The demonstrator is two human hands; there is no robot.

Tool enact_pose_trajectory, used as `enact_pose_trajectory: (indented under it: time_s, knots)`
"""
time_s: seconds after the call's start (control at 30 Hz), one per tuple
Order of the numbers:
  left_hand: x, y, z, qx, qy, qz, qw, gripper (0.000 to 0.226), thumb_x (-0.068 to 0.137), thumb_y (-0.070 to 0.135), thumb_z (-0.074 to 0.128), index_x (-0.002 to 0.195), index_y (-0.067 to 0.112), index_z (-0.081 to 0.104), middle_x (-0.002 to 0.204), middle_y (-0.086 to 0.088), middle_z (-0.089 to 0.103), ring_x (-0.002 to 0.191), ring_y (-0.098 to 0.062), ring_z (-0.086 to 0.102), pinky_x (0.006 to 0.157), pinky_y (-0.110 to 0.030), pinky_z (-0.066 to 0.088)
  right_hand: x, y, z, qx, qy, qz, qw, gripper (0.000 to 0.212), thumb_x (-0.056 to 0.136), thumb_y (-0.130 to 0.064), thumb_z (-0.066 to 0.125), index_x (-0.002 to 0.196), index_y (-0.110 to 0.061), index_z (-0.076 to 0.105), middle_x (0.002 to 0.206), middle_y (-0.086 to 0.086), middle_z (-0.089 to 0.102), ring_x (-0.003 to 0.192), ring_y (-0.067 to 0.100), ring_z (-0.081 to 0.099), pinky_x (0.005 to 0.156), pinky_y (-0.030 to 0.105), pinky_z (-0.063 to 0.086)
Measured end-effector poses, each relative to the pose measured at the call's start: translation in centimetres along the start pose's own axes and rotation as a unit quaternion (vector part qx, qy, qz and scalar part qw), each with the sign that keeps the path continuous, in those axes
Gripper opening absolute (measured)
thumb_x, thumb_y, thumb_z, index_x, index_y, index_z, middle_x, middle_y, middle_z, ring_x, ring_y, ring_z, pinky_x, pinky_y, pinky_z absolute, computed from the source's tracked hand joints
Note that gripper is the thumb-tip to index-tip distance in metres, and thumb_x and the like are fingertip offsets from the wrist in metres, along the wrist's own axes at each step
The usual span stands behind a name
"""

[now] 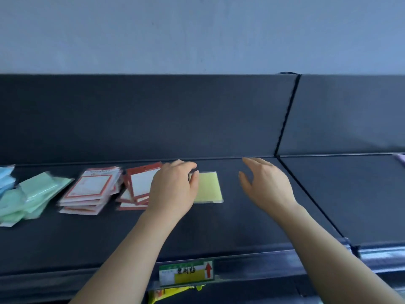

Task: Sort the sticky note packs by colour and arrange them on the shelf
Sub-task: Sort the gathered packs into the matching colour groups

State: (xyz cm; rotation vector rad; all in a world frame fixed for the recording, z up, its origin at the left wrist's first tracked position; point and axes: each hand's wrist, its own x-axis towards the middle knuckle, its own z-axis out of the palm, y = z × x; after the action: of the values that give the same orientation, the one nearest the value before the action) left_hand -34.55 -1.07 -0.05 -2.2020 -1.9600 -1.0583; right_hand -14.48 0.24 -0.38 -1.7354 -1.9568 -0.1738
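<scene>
Sticky note packs (92, 187) lie flat in colour groups along the dark shelf (241, 227), and I judge I am starting a new group at the right end of the row. Farthest left are blue packs (5, 178), at least two, though the picture's edge cuts them off. Next come green packs (37, 194) in a loose heap, too blurred to count. Then come red-bordered packs (140, 187) in two piles side by side, the left one about five deep, the right one partly hidden by my wrist. Just right of these lies one yellow pack (209, 187), alone. My left hand (173, 189) has its fingers (194, 179) curled over that pack's left edge, gripping it, I think to square it with the row and keep it apart from the red piles. My right hand (267, 185) hovers to the right of the pack, apart from it, fingers spread and holding nothing, probably ready to steady the other side. One price label (186, 272) hangs on the shelf's near rail.
</scene>
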Motion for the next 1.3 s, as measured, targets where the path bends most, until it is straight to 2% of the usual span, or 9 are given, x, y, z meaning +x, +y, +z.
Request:
enact_pose_trajectory:
  time_s: [0.3, 0.57, 0.7, 0.8, 0.97, 1.03, 1.13, 1.3]
  knots:
    - [0.2, 14.2, 8.0, -0.017, -0.030, 0.032, 0.999, 0.030, 0.097, 0.030, 0.050, 0.121, 0.021, 0.065, 0.115, 0.007, 0.065, 0.105, -0.020, 0.056, 0.087, -0.032, 0.045, -2.4, 15.6, -5.4, -0.029, -0.014, 0.042, 0.999, 0.031, 0.096, -0.030, 0.047, 0.116, -0.010, 0.059, 0.116, 0.001, 0.063, 0.107, 0.024, 0.057, 0.083, 0.035, 0.049]
    - [0.5, 26.1, 15.9, -0.048, -0.066, 0.055, 0.995, 0.030, 0.097, 0.030, 0.048, 0.121, 0.020, 0.065, 0.114, 0.006, 0.065, 0.106, -0.020, 0.055, 0.087, -0.031, 0.044, -4.3, 29.9, -9.6, -0.065, -0.019, 0.093, 0.993, 0.033, 0.094, -0.030, 0.051, 0.120, -0.011, 0.061, 0.120, 0.005, 0.064, 0.109, 0.029, 0.057, 0.088, 0.034, 0.044]
    - [0.5, 30.7, 19.5, -0.051, -0.108, 0.076, 0.990, 0.030, 0.098, 0.031, 0.047, 0.121, 0.021, 0.064, 0.113, 0.006, 0.064, 0.105, -0.020, 0.055, 0.088, -0.032, 0.045, -5.5, 36.5, -11.2, -0.083, -0.030, 0.157, 0.984, 0.042, 0.093, -0.033, 0.053, 0.132, -0.018, 0.055, 0.131, 0.004, 0.059, 0.119, 0.027, 0.055, 0.096, 0.033, 0.039]
    - [0.8, 33.5, 22.0, -0.048, -0.140, 0.096, 0.984, 0.028, 0.098, 0.031, 0.047, 0.117, 0.021, 0.064, 0.108, 0.005, 0.064, 0.101, -0.021, 0.055, 0.084, -0.032, 0.045, -6.9, 40.8, -12.0, -0.110, -0.050, 0.217, 0.969, 0.039, 0.093, -0.035, 0.052, 0.126, -0.016, 0.058, 0.126, 0.007, 0.061, 0.115, 0.029, 0.056, 0.091, 0.036, 0.043]
    - [1.1, 37.3, 25.4, -0.052, -0.189, 0.136, 0.971, 0.028, 0.098, 0.032, 0.046, 0.115, 0.019, 0.065, 0.104, 0.004, 0.063, 0.100, -0.022, 0.054, 0.084, -0.034, 0.046, -8.9, 44.9, -12.6, -0.100, -0.064, 0.300, 0.946, 0.028, 0.094, -0.037, 0.046, 0.100, -0.020, 0.068, 0.109, 0.009, 0.066, 0.114, 0.029, 0.053, 0.074, 0.033, 0.039]
    - [1.2, 38.4, 26.5, -0.050, -0.206, 0.148, 0.966, 0.029, 0.098, 0.032, 0.046, 0.116, 0.019, 0.064, 0.106, 0.003, 0.063, 0.102, -0.022, 0.054, 0.084, -0.034, 0.047, -9.0, 45.6, -12.3, -0.055, -0.052, 0.294, 0.953, 0.028, 0.094, -0.036, 0.051, 0.102, -0.019, 0.072, 0.106, 0.010, 0.067, 0.112, 0.028, 0.052, 0.080, 0.031, 0.037]
    - [1.1, 39.7, 27.5, -0.056, -0.227, 0.157, 0.959, 0.031, 0.098, 0.033, 0.046, 0.121, 0.021, 0.062, 0.110, 0.004, 0.062, 0.104, -0.020, 0.054, 0.085, -0.033, 0.047, -8.6, 46.5, -11.6, 0.017, -0.024, 0.273, 0.961, 0.025, 0.093, -0.030, 0.058, 0.106, -0.016, 0.073, 0.113, 0.011, 0.062, 0.114, 0.027, 0.051, 0.096, 0.028, 0.032]
    - [1.5, 41.4, 28.2, -0.044, -0.233, 0.144, 0.961, 0.031, 0.098, 0.035, 0.047, 0.120, 0.020, 0.063, 0.112, 0.003, 0.061, 0.105, -0.021, 0.054, 0.085, -0.033, 0.047, -6.8, 48.0, -10.7, 0.031, -0.065, 0.259, 0.963, 0.030, 0.092, -0.037, 0.056, 0.111, -0.020, 0.070, 0.122, 0.013, 0.054, 0.123, 0.029, 0.045, 0.101, 0.030, 0.033]
